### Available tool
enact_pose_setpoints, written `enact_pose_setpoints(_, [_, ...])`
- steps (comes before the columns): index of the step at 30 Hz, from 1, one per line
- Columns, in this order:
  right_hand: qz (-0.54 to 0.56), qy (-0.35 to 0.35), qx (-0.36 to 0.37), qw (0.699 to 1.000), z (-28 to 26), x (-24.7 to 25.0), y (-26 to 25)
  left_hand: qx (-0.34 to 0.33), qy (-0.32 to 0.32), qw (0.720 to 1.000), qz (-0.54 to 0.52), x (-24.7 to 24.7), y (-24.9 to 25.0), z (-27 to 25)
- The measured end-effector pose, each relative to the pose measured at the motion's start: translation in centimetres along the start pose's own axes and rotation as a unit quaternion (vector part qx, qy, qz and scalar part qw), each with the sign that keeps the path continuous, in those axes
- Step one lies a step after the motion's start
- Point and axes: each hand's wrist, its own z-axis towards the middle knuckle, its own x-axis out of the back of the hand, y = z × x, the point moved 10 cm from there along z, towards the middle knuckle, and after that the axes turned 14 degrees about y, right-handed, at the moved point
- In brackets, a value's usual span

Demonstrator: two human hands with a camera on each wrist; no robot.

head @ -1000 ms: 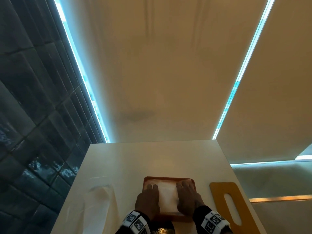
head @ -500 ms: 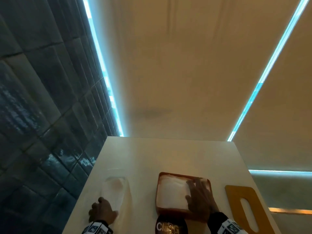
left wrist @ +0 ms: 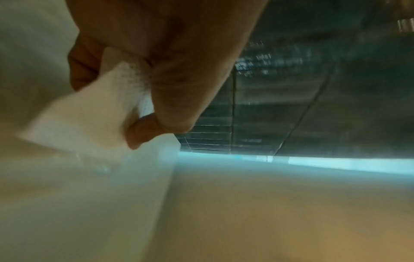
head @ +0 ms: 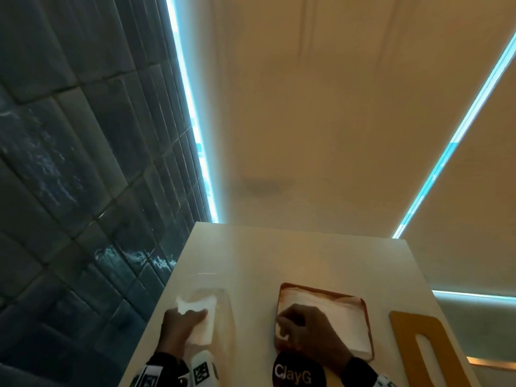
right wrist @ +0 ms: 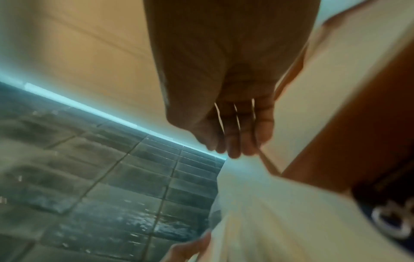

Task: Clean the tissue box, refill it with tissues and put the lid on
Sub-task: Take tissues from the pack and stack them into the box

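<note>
An open brown tissue box [head: 366,317] sits on the white table, filled with white tissues [head: 335,311]. My right hand [head: 282,328] lies over its near left corner, with the fingers [right wrist: 233,147] fairly straight and their tips pushing at the tissue edge. To the left, my left hand [head: 192,314] pinches a white tissue [head: 199,329] over a clear plastic wrapper [head: 222,305]. The left wrist view shows thumb and fingers [left wrist: 143,127] closed on that tissue [left wrist: 85,120]. The wooden lid [head: 405,339] with its long slot lies flat, right of the box.
The white table [head: 279,255] ends at a dark tiled wall [head: 83,191] on the left and drops off on the right, just past the lid. A black round object marked "ClayG" [head: 296,372] hangs at the near edge, below the box.
My left hand left the box, went to the wrapper on the left and now holds a tissue. My right hand slid from the tissue top to the box's near left corner.
</note>
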Motion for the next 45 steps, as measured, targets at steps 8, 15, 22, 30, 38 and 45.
enact_pose_setpoints(8, [0.284,-0.035,-0.198,0.938,-0.7,-4.6,0.6,0.086,-0.233,0.929,-0.274,-9.8,3.1,-12.3])
enact_pose_setpoints(15, [0.297,-0.010,-0.208,0.932,-0.7,1.2,4.9,0.040,-0.273,0.919,-0.281,-13.0,5.1,-12.8])
enact_pose_setpoints(22, [0.324,0.044,-0.224,0.918,-0.8,7.4,8.9,-0.090,-0.239,0.946,-0.197,-13.7,9.1,-11.2])
enact_pose_setpoints(30, [0.063,0.239,-0.154,0.957,2.2,14.3,12.8,-0.348,-0.168,0.915,0.113,-16.3,8.3,-12.8])
enact_pose_setpoints(38, [-0.244,0.221,-0.029,0.944,3.4,13.2,10.7,-0.497,-0.059,0.745,0.440,-18.8,5.8,-14.9])
enact_pose_setpoints(45, [-0.319,0.116,0.071,0.938,2.1,8.5,8.9,-0.589,-0.047,0.676,0.441,-20.4,6.5,-16.4])
